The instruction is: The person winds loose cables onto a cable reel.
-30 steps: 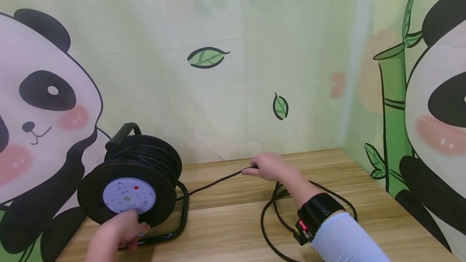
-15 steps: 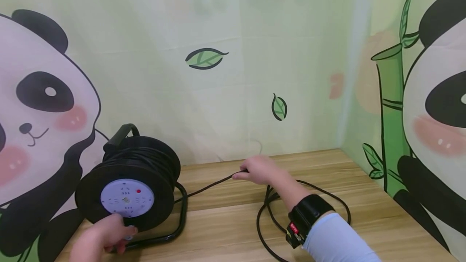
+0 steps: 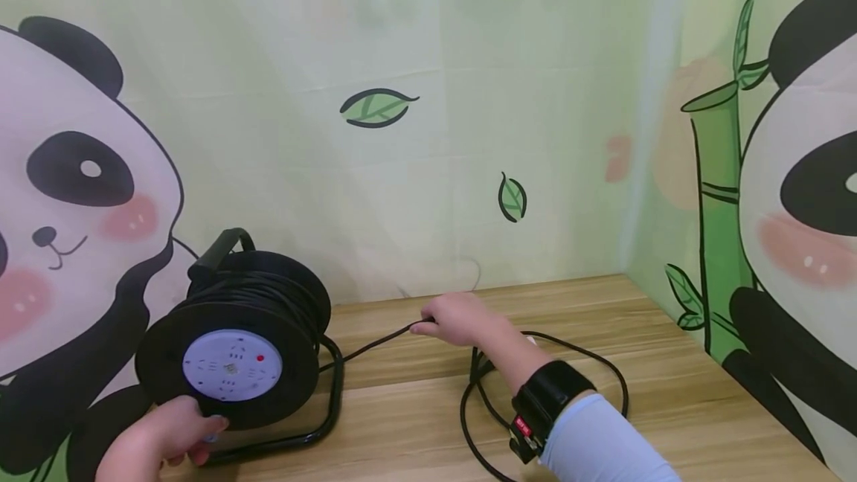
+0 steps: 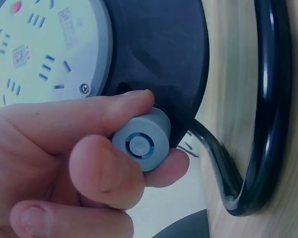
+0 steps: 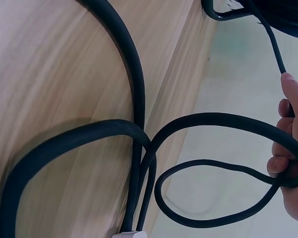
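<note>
A black cable reel (image 3: 294, 374) with a pale socket panel (image 3: 230, 365) stands at the left of the table, with dark cable wound on its drum. My left hand (image 3: 161, 426) is low at its front. In the left wrist view its fingers hold a round grey knob (image 4: 151, 134) on the reel's black face. Right of the reel, my right hand (image 3: 462, 318) grips the black cable (image 3: 382, 342), which runs up from the drum to my fingers. The right wrist view shows the cable leaving this hand (image 5: 295, 134) in loose loops (image 5: 213, 119).
A black tube frame (image 3: 335, 400) supports the reel on the wooden table (image 3: 395, 422). Slack cable (image 3: 623, 378) lies in loops under and beside my right forearm. A whitish piece (image 5: 130, 234) touches the cable in the right wrist view. A panda-print backdrop (image 3: 415, 207) closes the back.
My right hand has moved left toward the reel with the cable, and the slack loops have shifted left. My left hand has moved left and down as the socket panel turned clockwise.
</note>
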Demonstrator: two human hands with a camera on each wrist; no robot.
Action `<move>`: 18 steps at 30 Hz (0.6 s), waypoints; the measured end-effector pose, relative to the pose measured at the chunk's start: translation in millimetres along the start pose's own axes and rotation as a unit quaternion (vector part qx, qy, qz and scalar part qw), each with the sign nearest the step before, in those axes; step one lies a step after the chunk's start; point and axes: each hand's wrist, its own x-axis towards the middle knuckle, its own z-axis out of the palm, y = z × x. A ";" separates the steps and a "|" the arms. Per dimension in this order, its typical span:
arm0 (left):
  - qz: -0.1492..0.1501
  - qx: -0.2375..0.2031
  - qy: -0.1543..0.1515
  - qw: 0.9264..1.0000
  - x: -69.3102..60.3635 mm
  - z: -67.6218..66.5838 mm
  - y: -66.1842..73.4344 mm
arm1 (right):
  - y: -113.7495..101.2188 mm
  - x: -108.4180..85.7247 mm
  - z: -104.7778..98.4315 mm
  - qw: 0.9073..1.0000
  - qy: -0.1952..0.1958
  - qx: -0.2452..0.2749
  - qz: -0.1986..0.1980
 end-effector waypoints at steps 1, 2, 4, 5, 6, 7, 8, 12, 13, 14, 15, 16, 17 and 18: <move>-0.003 0.000 0.001 1.000 0.1 -0.9 -2.0 | -1.7 1.2 0.7 1.000 -0.001 -0.001 -0.001; -0.003 0.000 0.001 1.000 0.5 -1.7 -4.4 | -3.3 2.6 1.7 1.000 -0.001 -0.003 -0.001; -0.001 0.001 0.003 1.000 1.2 -3.4 -9.4 | -6.6 5.2 3.0 1.000 -0.001 -0.005 -0.003; -0.003 0.001 0.004 1.000 1.6 -4.7 -11.3 | -8.4 6.5 3.4 1.000 -0.001 -0.005 -0.005; -0.005 0.002 0.007 1.000 1.6 -6.0 -13.1 | -10.2 7.8 3.8 1.000 -0.001 -0.005 -0.007; -0.005 0.005 0.009 1.000 1.7 -7.5 -15.3 | -12.2 9.1 4.0 1.000 -0.002 -0.004 -0.009; -0.005 0.008 0.011 1.000 1.5 -9.1 -17.5 | -14.3 10.3 4.2 1.000 -0.002 -0.004 -0.010; -0.008 0.014 0.020 1.000 -1.5 -16.6 -23.3 | -23.3 15.0 5.2 1.000 -0.007 -0.006 -0.017; -0.008 0.014 0.023 1.000 -2.8 -18.4 -24.4 | -25.5 16.2 5.7 1.000 -0.008 -0.008 -0.019; -0.010 0.013 0.027 1.000 -4.0 -20.1 -25.2 | -27.7 17.4 6.3 1.000 -0.008 -0.011 -0.021; -0.013 0.007 0.030 0.999 -5.3 -21.8 -25.8 | -29.8 18.6 6.9 1.000 -0.008 -0.012 -0.023; -0.016 0.002 0.034 0.999 -7.0 -23.3 -26.2 | -32.0 19.9 8.1 1.000 -0.008 -0.015 -0.026; -0.021 -0.005 0.036 0.999 -8.3 -24.8 -26.7 | -34.1 21.1 9.0 0.999 -0.008 -0.017 -0.028; -0.028 -0.016 0.039 0.999 -9.6 -26.3 -26.8 | -36.4 22.2 9.6 0.999 -0.008 -0.019 -0.031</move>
